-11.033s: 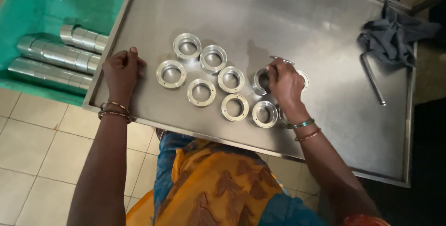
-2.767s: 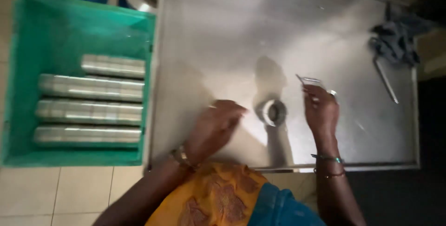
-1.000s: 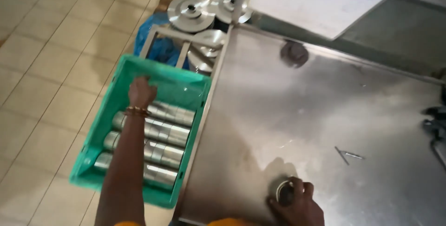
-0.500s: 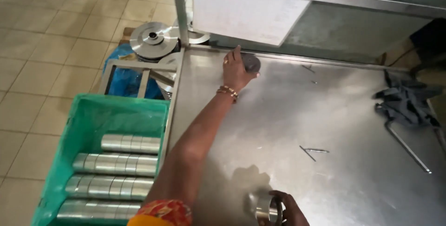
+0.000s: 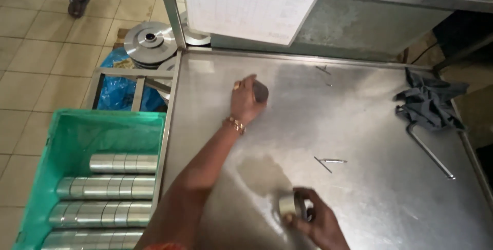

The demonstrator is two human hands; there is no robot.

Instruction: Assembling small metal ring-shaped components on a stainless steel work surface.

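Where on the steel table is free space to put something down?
The steel table is bare between the left hand and the grey cloth, and right of the thin metal pins. The near edge is busier: the right hand holds a metal ring.

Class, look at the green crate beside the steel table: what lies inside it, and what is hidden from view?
Inside the green crate lie four rows of metal cylinders, stacked end to end on their sides. The lowest row is cut off by the picture's edge, and the crate's floor beneath them is covered.
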